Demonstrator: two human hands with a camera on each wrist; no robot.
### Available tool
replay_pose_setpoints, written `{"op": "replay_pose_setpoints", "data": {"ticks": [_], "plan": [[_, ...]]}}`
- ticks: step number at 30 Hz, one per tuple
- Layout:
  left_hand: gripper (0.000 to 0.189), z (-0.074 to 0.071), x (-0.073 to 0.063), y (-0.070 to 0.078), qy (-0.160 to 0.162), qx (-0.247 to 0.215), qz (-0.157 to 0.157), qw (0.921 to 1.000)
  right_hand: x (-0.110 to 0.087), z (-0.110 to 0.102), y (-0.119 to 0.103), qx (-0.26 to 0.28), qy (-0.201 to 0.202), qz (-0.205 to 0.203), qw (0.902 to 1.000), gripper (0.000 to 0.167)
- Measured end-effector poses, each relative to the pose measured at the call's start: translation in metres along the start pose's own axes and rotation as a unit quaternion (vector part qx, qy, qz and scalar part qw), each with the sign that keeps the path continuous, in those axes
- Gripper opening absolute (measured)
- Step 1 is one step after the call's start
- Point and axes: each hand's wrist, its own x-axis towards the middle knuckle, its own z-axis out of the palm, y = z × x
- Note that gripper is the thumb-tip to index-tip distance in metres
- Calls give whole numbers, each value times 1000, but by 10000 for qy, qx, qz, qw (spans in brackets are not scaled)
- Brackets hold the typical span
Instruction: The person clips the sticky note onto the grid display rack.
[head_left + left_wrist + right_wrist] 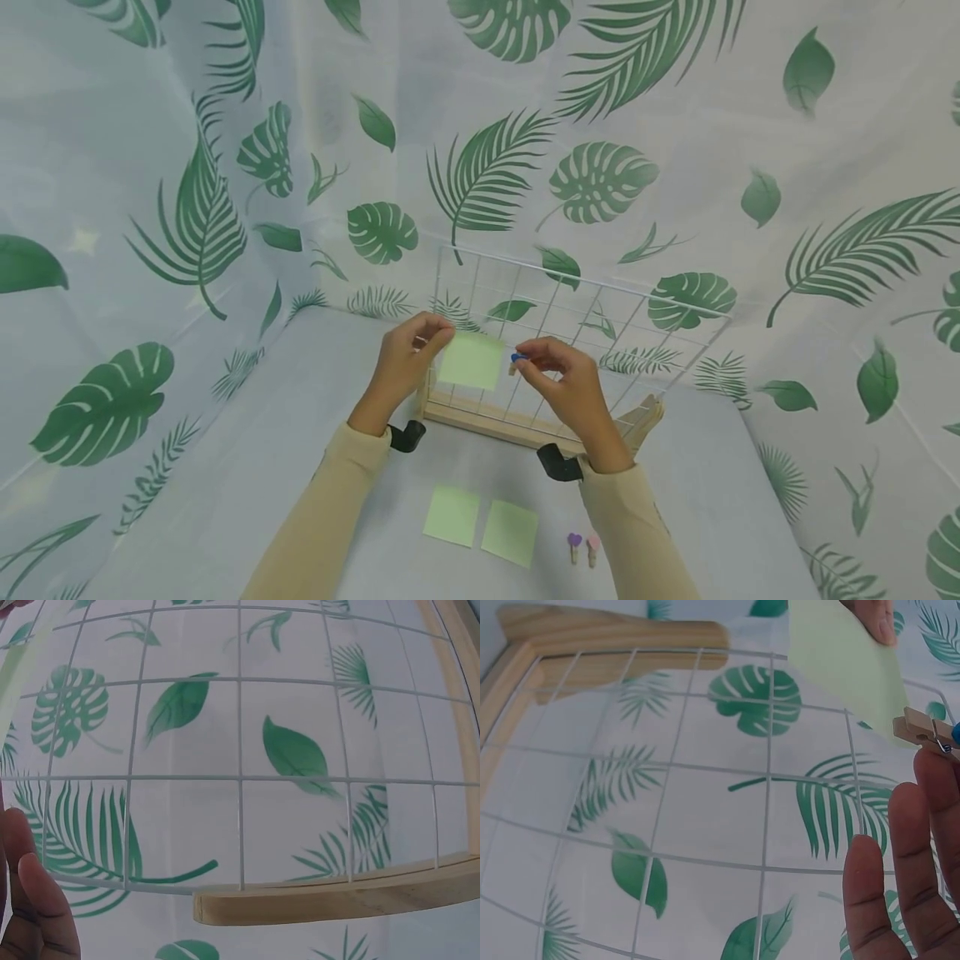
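My left hand (408, 354) pinches a pale green sticky note (471, 362) by its upper left edge, holding it up before a white wire grid (558, 292). Just right of the note, my right hand (564, 377) grips a small wooden clothespin (915, 729) with a blue top, between thumb and index finger. In the right wrist view, the clothespin's tip overlaps the note's corner, and the other fingers (868, 889) are spread below it. Only part of the left hand (37, 900) shows at the edge of the left wrist view.
The grid stands in a wooden base (495, 425) on a white table. Nearer lie two more green notes, one left (452, 517) and one right (510, 533). Beside them are a purple-heart clothespin (575, 547) and a pink-heart clothespin (592, 550). A leaf-patterned curtain (480, 108) hangs behind.
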Motion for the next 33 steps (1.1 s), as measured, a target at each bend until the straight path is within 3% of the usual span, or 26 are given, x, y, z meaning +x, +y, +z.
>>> {"op": "replay_pose_setpoints", "data": {"ticks": [10,22,33], "plan": [[15,1,6,1,53,18,98,9999,6,-2,2,137,-58,268,9995,14],[17,3,12,2,115,91,125,9998,16,-6,0,109,-157,225,9996,11],[16,2,14,6,165,30,117,9998,22,-9,-3,-85,-251,626,9977,11]]}}
